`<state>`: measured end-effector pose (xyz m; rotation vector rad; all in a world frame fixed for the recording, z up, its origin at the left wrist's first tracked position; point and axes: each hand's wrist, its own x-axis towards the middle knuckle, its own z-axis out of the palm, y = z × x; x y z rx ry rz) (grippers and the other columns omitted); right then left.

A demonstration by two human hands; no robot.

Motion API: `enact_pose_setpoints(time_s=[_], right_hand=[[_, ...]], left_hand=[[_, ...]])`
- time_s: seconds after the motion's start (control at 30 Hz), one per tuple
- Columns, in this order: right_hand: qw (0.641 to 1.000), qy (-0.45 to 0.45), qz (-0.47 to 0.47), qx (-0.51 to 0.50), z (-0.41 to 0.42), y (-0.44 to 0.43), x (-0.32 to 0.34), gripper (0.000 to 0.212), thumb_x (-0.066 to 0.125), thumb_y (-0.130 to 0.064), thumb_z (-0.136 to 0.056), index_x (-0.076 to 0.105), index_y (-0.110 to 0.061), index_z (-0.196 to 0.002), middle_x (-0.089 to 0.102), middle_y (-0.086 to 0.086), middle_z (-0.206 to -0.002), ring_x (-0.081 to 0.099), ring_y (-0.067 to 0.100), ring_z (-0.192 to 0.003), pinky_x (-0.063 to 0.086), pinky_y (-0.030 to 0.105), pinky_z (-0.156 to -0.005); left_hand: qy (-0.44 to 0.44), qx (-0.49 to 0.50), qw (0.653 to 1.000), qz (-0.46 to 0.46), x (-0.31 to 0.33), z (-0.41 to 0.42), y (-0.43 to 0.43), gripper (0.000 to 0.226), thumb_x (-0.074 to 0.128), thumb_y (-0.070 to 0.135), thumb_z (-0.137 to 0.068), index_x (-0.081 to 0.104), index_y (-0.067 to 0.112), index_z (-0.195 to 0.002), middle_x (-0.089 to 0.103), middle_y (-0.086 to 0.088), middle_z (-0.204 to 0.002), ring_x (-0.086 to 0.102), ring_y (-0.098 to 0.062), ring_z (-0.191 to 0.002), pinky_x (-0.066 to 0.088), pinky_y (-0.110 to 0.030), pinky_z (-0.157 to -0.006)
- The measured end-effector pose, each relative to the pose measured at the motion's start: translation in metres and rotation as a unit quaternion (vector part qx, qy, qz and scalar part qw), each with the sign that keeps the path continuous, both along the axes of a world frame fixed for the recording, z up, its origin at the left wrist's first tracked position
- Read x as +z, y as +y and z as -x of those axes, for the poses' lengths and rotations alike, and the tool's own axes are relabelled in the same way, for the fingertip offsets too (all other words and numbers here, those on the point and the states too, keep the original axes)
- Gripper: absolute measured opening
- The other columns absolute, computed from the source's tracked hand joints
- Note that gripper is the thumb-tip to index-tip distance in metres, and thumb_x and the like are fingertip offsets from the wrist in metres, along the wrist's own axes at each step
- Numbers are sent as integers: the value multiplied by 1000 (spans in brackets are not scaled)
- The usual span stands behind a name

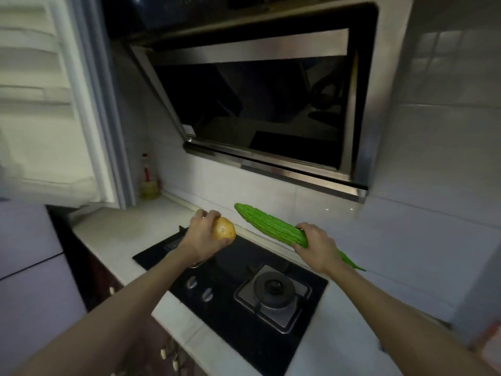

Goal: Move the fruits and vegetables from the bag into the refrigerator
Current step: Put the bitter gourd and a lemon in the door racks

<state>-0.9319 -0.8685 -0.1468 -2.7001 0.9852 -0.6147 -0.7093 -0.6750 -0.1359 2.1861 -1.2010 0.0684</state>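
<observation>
Now potato (pixel 224 228) inside left grip (pixel 202 234); bitter gourd (pixel 268 226) through right grip (pixel 315 246).

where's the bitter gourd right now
In the head view the bitter gourd is right of centre, gripped by the right hand above the back edge of the gas hob, its blunt end pointing toward the potato in the left hand.

Free air above the hob (pixel 230 270) is bounded by the slanted range hood (pixel 257 104) overhead, the open refrigerator door (pixel 40 118) at left, and a bottle (pixel 147 177) in the corner.
</observation>
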Motion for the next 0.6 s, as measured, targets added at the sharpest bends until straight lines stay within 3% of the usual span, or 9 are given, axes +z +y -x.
enact_pose_setpoints(time_s=[0.27,0.6], right_hand=[[996,-15,-21,88,-46,61,-15,48,59,-39,-90,46,-22,-133,56,3,-127,52,24,-116,46,40,-90],[981,-52,8,188,-136,157,14,46,59,-37,-90,47,-23,-132,57,-2,-122,53,19,-114,45,36,-88]], left_hand=[[-7,99,995,-24,6,-16,125,71,78,39,-71,45,18,-130,40,-9,-124,48,-30,-112,43,-36,-96],[-1,204,979,11,21,-48,261,74,77,47,-68,45,19,-130,38,-6,-125,47,-27,-110,44,-34,-93]])
